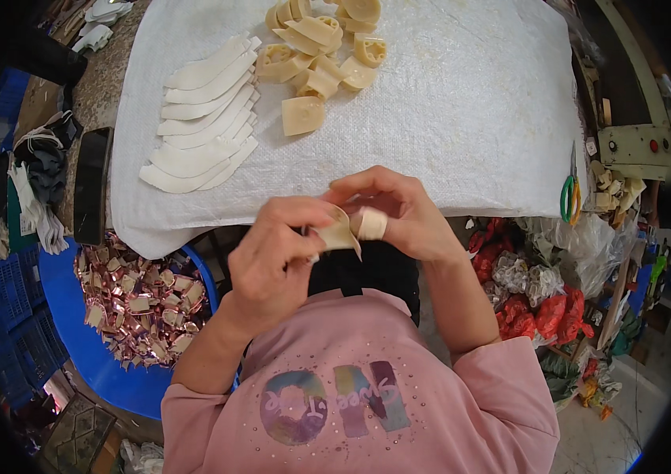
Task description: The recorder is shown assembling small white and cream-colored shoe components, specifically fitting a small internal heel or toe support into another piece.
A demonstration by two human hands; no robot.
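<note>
Just past the front edge of the table, my left hand [278, 243] pinches a cream shoe heel [339, 234], its thin pointed edge hanging down. Curled round the far side of the same heel is my right hand [405, 212], with a pale tape wrap [373, 224] on its thumb. Blur and the fingers hide part of the heel. Beyond my hands, a loose pile of beige plastic heels [318, 65] lies on the white woven sheet [462, 118], with a single heel [302, 116] nearest me. Left of them, several curved white strips [207, 126] overlap in a row.
A blue tub [134, 395] at my left holds many shiny pink heels [146, 304]. A dark phone [93, 186] lies by the sheet's left edge. At the right edge are scissors [570, 193] with green and orange handles. Red and clear plastic bags [541, 312] sit below right.
</note>
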